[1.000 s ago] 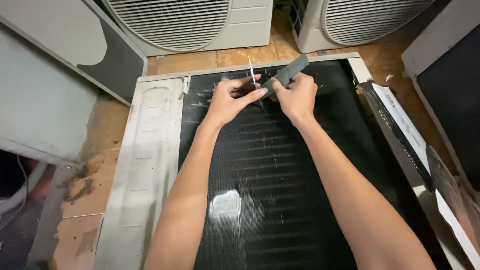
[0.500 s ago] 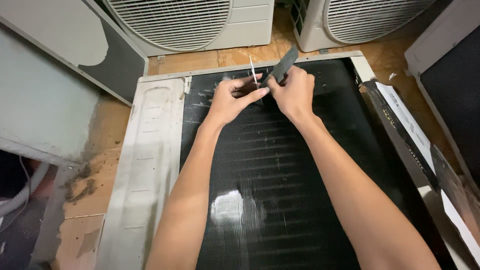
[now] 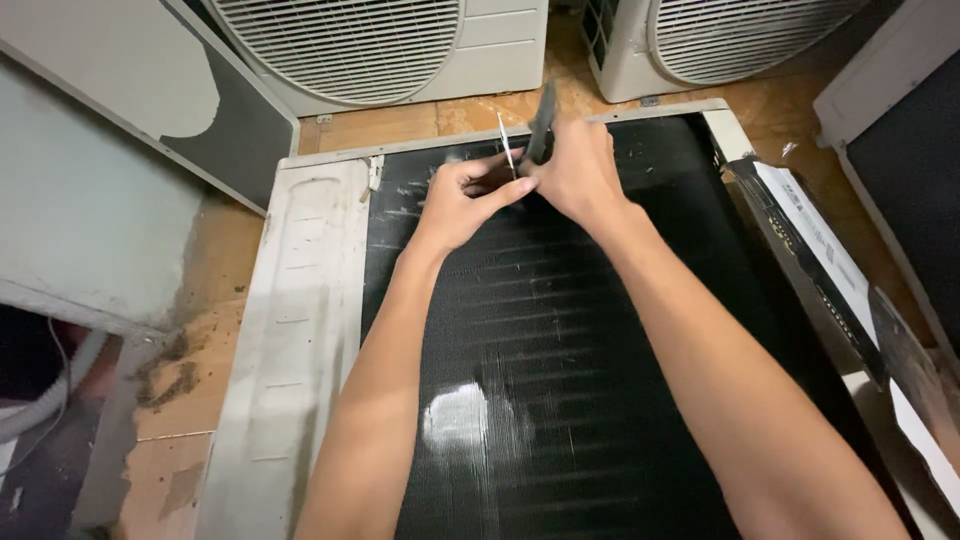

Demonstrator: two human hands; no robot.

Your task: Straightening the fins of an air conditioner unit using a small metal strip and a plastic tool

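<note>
An air-conditioner unit lies flat before me, its black finned coil facing up inside a dirty white casing. Both hands meet near the coil's far edge. My right hand grips a dark grey tool handle that stands almost upright. My left hand rests on the fins beside it, fingertips pinched at the tool's lower end, where a thin light strip sticks up. The tool's tip is hidden by my fingers.
Two white outdoor units with round fan grilles stand at the far side. A grey panel leans at left. A dark side panel with a white label borders the coil at right. Orange floor tiles show dirt.
My right hand has swung the tool handle from a slant toward the right to nearly upright. Both hands stayed at the coil's far edge.
</note>
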